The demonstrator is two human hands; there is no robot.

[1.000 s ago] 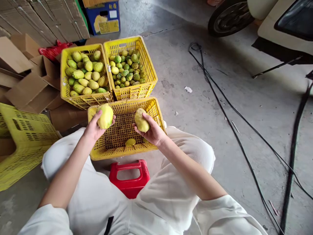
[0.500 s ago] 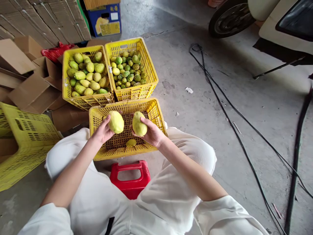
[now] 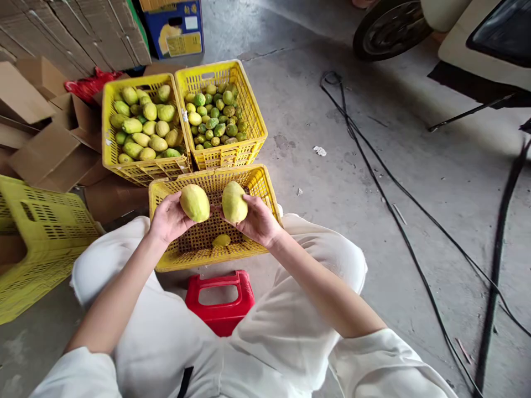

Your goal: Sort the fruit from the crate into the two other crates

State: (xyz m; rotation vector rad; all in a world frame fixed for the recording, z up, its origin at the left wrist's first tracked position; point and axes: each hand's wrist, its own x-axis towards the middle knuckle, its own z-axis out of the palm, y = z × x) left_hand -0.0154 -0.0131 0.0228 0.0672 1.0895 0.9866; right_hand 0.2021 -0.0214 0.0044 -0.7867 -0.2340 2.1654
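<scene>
My left hand is closed round a yellow-green oval fruit. In my right hand is a second fruit of similar size, paler and upright. The two are held side by side, slightly apart, over a yellow plastic crate between my knees. One small yellow fruit lies on this crate's bottom; my hands hide part of the inside. Just beyond stand a left crate of larger fruits and a right crate of smaller, greener ones.
A red plastic stool sits between my legs. To the left are a tipped yellow-green crate and loose cardboard boxes. A blue printed carton stands behind. Black cables cross the floor at right, near a parked scooter.
My left hand has brought its fruit rightward, closer to the other one. The right-hand fruit has been turned from tilted to upright and moved slightly left. Both stay held.
</scene>
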